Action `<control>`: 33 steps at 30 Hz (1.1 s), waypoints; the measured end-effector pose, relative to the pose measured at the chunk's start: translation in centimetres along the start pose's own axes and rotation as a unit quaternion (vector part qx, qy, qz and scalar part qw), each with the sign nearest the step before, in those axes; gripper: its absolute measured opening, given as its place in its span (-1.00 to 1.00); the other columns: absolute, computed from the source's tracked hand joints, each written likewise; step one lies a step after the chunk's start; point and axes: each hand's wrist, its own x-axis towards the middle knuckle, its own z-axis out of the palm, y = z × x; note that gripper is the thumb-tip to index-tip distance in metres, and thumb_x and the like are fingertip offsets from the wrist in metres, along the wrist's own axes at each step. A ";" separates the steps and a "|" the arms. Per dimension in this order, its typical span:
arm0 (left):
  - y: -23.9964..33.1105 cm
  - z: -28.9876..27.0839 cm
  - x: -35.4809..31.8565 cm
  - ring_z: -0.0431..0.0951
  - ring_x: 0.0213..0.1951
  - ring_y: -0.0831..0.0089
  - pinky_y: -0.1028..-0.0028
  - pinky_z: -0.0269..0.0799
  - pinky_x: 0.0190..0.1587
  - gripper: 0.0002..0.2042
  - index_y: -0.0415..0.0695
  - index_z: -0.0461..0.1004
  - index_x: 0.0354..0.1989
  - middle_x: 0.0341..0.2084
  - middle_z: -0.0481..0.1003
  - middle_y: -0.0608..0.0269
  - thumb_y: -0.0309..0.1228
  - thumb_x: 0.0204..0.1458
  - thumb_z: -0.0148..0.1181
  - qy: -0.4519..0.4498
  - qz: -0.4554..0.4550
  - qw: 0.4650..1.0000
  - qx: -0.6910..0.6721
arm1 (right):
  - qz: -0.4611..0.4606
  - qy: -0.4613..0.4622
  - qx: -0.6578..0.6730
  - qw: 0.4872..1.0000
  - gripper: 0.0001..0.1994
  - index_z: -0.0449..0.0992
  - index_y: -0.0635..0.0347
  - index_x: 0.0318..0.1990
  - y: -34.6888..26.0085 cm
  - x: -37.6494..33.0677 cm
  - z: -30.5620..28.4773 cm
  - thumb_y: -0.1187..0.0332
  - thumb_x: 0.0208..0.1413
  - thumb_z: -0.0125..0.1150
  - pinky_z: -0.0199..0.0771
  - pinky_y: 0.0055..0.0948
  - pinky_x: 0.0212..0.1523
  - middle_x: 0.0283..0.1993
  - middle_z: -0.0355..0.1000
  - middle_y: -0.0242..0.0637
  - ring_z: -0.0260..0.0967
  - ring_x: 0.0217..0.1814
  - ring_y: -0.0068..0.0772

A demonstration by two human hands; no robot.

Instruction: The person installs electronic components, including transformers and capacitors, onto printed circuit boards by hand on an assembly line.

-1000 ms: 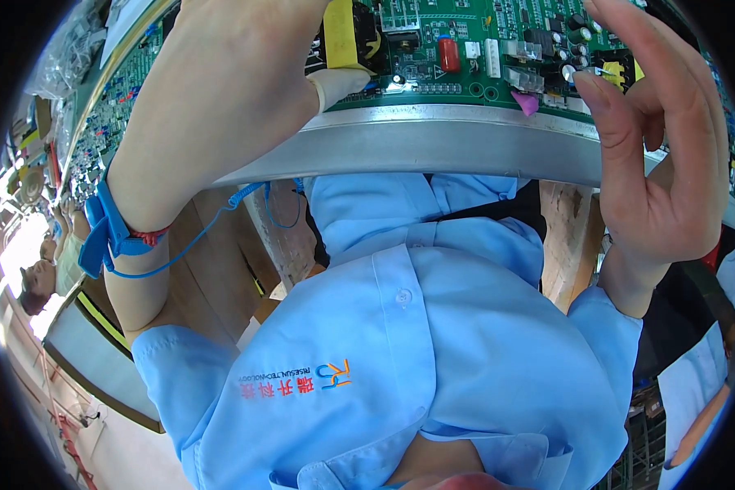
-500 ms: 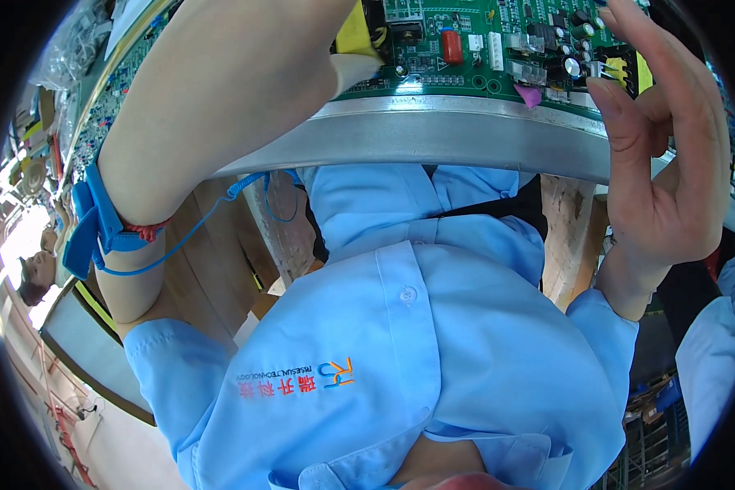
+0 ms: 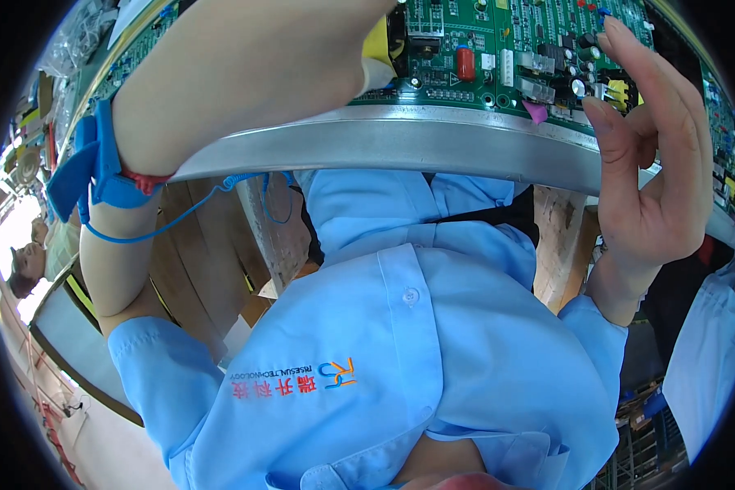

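A green circuit board (image 3: 539, 28) full of components lies at the top of the head view, behind a metal rail. My left hand (image 3: 339, 61) reaches across to a yellow-and-black wound component (image 3: 376, 42) on it. A pale cover sits on that hand's thumb (image 3: 376, 74); the other fingers are cut off by the top edge. My right hand (image 3: 657, 155) hovers over the board's right part, thumb and forefinger spread apart, other fingers curled, nothing visible between them. Near it are black capacitors (image 3: 577, 86), a pink tab (image 3: 536, 111), a white connector (image 3: 507, 68) and a red component (image 3: 465, 63).
The grey metal rail (image 3: 384, 139) runs along the board's near edge. A blue wrist strap (image 3: 106, 159) with a coiled cord (image 3: 237, 181) is on my left arm. More boards (image 3: 723, 131) lie at the right. Clear plastic bags (image 3: 73, 41) are at the upper left. Another person's sleeve (image 3: 706, 351) shows at right.
The board and rail sit slightly lower and further right in the picture. My left thumb has shifted right and my right hand slightly left. My left forearm has swung a little outward.
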 end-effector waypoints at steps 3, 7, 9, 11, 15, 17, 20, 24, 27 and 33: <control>-0.4 1.2 -0.3 0.47 -0.41 0.12 0.15 0.24 -0.12 -0.34 -0.55 0.17 0.18 -0.54 0.43 0.02 -0.57 -0.19 0.13 0.063 0.064 0.996 0.007 | 0.005 -0.001 0.005 1.000 -0.63 0.48 0.36 0.01 0.3 0.0 0.2 0.62 -0.01 0.28 0.13 -0.75 -0.59 -0.02 0.52 -0.09 0.23 -0.55 -0.73; 0.8 1.2 -1.6 0.50 -0.37 0.17 0.09 0.12 0.18 -0.36 -0.53 0.18 0.18 -0.57 0.45 0.09 -0.58 -0.18 0.14 0.108 0.038 0.993 -0.020 | 0.037 -0.005 -0.023 0.999 -0.65 0.49 0.38 -0.01 -0.9 0.6 0.4 0.63 -0.01 0.27 0.16 -0.75 -0.58 -0.04 0.52 -0.09 0.30 -0.49 -0.67; 1.6 0.5 -1.1 0.52 -0.30 0.21 0.09 -0.05 0.31 -0.35 -0.51 0.17 0.21 -0.59 0.45 0.17 -0.55 -0.14 0.17 0.013 -0.047 0.998 -0.032 | 0.009 0.002 -0.016 1.000 -0.66 0.49 0.39 -0.02 -0.5 0.9 0.6 0.63 -0.01 0.27 0.24 -0.72 -0.55 -0.05 0.52 -0.08 0.36 -0.45 -0.62; 0.8 1.3 -1.4 0.52 -0.25 0.24 0.08 -0.05 0.29 -0.33 -0.50 0.17 0.22 -0.58 0.46 0.19 -0.45 -0.09 0.22 0.065 -0.018 0.998 -0.013 | -0.025 0.011 -0.009 1.000 -0.67 0.50 0.40 -0.03 -0.4 1.3 1.0 0.64 -0.02 0.27 0.32 -0.70 -0.53 -0.07 0.52 -0.08 0.42 -0.41 -0.56; -0.1 2.4 -4.1 0.55 -0.20 0.17 0.21 0.37 0.02 -0.44 -0.32 0.37 0.11 -0.47 0.54 0.05 -0.30 -0.07 0.28 0.403 -0.113 0.861 -0.290 | -0.069 0.025 0.022 0.997 -0.64 0.56 0.32 -0.09 -1.2 0.4 2.9 0.62 -0.15 0.27 0.47 -0.56 -0.49 -0.16 0.52 -0.12 0.49 -0.36 -0.37; -6.6 7.8 -5.4 0.43 0.07 0.46 0.40 0.28 0.14 -0.53 -0.21 0.35 0.17 -0.04 0.52 0.17 -0.23 0.14 0.20 0.437 -0.106 0.817 -0.360 | -0.067 -0.012 0.043 0.997 -0.61 0.61 0.22 -0.13 -2.4 -0.4 3.8 0.55 -0.25 0.25 0.44 -0.52 -0.55 -0.22 0.52 -0.21 0.47 -0.41 -0.39; -8.5 11.8 -6.4 0.47 0.04 0.32 0.46 0.27 0.13 -0.47 -0.35 0.24 0.22 0.05 0.45 -0.05 -0.17 0.24 0.01 0.376 -0.160 0.824 -0.393 | -0.099 -0.056 0.050 0.992 -0.60 0.59 0.15 -0.08 -4.0 -0.6 5.7 0.44 -0.20 0.19 0.40 -0.56 -0.59 -0.23 0.48 -0.29 0.46 -0.44 -0.47; -6.9 12.8 -6.1 0.42 0.10 0.42 0.48 0.23 0.18 -0.44 -0.30 0.09 0.33 0.09 0.42 0.06 -0.16 0.30 -0.10 0.266 -0.092 0.697 -0.659 | -0.120 -0.123 0.061 0.983 -0.61 0.53 0.16 -0.06 -6.8 -0.1 7.8 0.34 -0.13 0.15 0.41 -0.54 -0.54 -0.21 0.40 -0.34 0.38 -0.48 -0.52; -6.7 13.4 -6.0 0.40 0.13 0.34 0.45 0.23 0.18 -0.39 -0.32 0.01 0.35 0.11 0.39 -0.02 -0.11 0.30 -0.11 0.264 -0.091 0.691 -0.666 | -0.153 -0.132 0.029 0.979 -0.65 0.52 0.19 -0.08 -8.3 0.3 9.9 0.32 -0.07 0.11 0.39 -0.55 -0.57 -0.22 0.40 -0.29 0.38 -0.48 -0.53; -6.8 12.0 -5.3 0.37 0.16 0.30 0.40 0.20 0.21 -0.31 -0.32 -0.07 0.38 0.15 0.34 -0.09 -0.05 0.27 -0.10 0.228 -0.043 0.723 -0.650 | -0.160 -0.141 -0.071 0.974 -0.59 0.51 0.11 -0.01 -9.9 2.1 11.6 0.31 -0.10 0.12 0.35 -0.64 -0.56 -0.15 0.42 -0.32 0.36 -0.48 -0.59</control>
